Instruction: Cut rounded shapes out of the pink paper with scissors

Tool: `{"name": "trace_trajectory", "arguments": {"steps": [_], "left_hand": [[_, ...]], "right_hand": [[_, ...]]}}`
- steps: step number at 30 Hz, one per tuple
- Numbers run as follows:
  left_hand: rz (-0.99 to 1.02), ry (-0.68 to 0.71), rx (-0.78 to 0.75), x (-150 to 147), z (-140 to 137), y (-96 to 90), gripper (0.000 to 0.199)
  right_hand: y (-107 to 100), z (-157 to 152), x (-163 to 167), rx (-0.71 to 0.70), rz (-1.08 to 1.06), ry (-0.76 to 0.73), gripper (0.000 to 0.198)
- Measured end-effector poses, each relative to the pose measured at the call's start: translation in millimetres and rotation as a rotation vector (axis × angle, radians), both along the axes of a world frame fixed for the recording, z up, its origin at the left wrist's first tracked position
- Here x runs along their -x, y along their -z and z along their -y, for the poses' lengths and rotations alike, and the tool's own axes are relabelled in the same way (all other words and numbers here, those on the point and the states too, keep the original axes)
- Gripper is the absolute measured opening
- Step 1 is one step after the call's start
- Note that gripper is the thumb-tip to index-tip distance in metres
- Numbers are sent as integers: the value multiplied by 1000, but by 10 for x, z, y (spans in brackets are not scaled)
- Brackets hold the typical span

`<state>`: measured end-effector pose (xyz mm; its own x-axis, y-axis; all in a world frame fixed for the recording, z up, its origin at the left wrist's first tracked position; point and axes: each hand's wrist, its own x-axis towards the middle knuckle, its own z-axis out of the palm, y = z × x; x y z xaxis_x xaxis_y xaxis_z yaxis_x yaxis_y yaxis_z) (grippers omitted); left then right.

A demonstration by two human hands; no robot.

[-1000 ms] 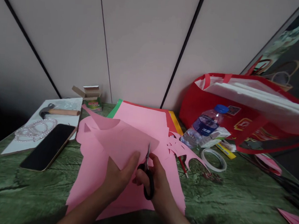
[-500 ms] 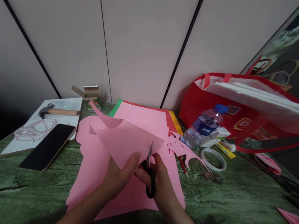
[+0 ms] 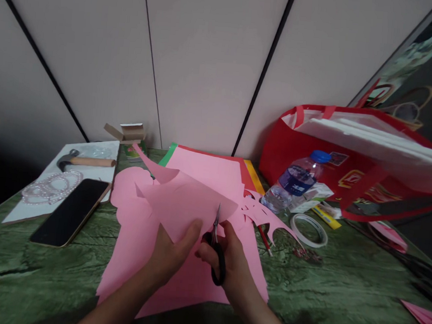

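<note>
My left hand (image 3: 173, 251) grips a pink sheet of paper (image 3: 183, 202) by its lower edge, thumb on top and the other fingers hidden beneath. The sheet is raised and tilted, with a curved strip sticking up at its upper left. Black-handled scissors (image 3: 218, 262) are in my right hand (image 3: 234, 258), fingers through the loops. Their blades point away from me and lie at the sheet's right part; one blade shows above the paper. Under both hands lies a stack of pink paper (image 3: 132, 270), with rounded pink cut-outs (image 3: 128, 185) on its left.
To the left are a phone (image 3: 72, 213), a beaded string (image 3: 51, 186) and a hammer (image 3: 89, 161) on a white board. On the right stand a water bottle (image 3: 295, 180) and a red bag (image 3: 289, 133), near a tape roll (image 3: 309, 231), pink scraps (image 3: 267, 217) and a pencil (image 3: 265, 240).
Very little differs. The raised pink sheet has shifted slightly, its left strip a touch to the right. Both hands keep their hold in nearly the same place.
</note>
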<state>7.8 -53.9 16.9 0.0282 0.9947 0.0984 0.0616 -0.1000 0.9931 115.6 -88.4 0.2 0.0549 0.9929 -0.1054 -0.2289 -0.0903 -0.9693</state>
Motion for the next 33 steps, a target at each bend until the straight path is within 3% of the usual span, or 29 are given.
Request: {"name": "trace_trajectory", "arguments": {"steps": [5, 17, 33], "left_hand": [[-5, 29, -17, 13, -12, 48, 15], [1, -5, 14, 7, -20, 1, 12], [-4, -32, 1, 48, -59, 55, 23]], "right_hand": [[28, -5, -1, 9, 9, 14, 58], [71, -12, -3, 36, 61, 42, 59], [-2, -30, 15, 108, 83, 88, 59]]}}
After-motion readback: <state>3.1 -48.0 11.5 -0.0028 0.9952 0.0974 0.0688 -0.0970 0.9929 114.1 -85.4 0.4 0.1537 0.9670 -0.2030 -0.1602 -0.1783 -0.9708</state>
